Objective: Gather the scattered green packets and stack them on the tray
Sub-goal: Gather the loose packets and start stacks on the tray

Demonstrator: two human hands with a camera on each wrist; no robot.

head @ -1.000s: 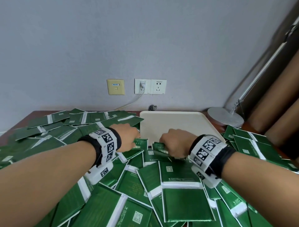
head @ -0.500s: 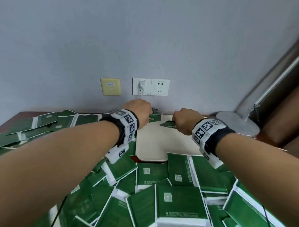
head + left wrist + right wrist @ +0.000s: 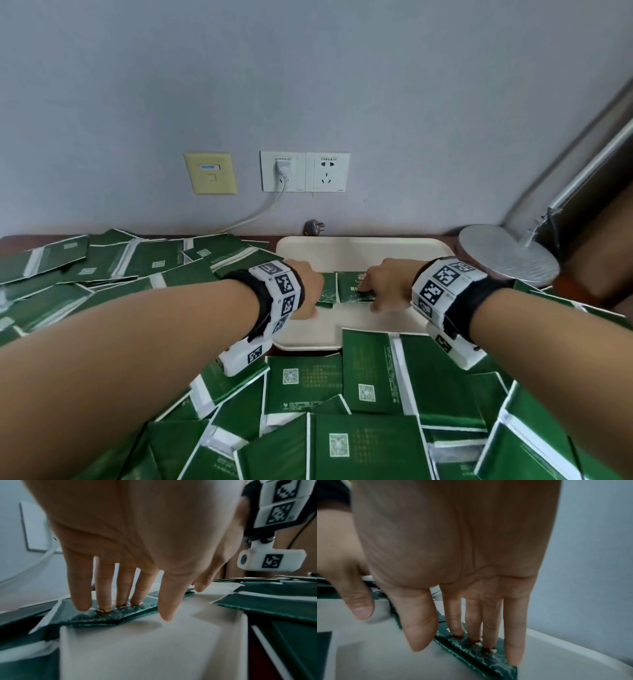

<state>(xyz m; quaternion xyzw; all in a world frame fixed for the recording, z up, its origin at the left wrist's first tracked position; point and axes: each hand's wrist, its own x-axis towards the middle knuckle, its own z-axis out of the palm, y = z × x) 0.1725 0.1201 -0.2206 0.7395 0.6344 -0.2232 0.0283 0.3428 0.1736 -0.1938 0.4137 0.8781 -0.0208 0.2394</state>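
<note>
A cream tray (image 3: 359, 250) lies at the back middle of the table. Two green packets lie flat on it side by side. My left hand (image 3: 306, 291) rests on the left packet (image 3: 328, 294), and my right hand (image 3: 385, 289) rests on the right packet (image 3: 351, 291). In the left wrist view, straight fingers (image 3: 104, 588) press down on the packet (image 3: 106, 616) over the tray (image 3: 137, 649). The right wrist view shows the same: straight fingers (image 3: 472, 622) on a patterned packet (image 3: 471, 651), thumb lifted off the tray (image 3: 385, 655). Neither hand grips anything.
Many green packets (image 3: 342, 411) cover the table in front of the tray, and more (image 3: 102, 274) are piled to its left. A round silver lamp base (image 3: 507, 257) stands at the right. Behind are the wall sockets (image 3: 305, 171), a cable and a loose plug (image 3: 313, 228).
Each hand lifted a packet from the pile, carried it forward over the tray and lowered it there. The pinching fingers have straightened and now lie flat on the packets.
</note>
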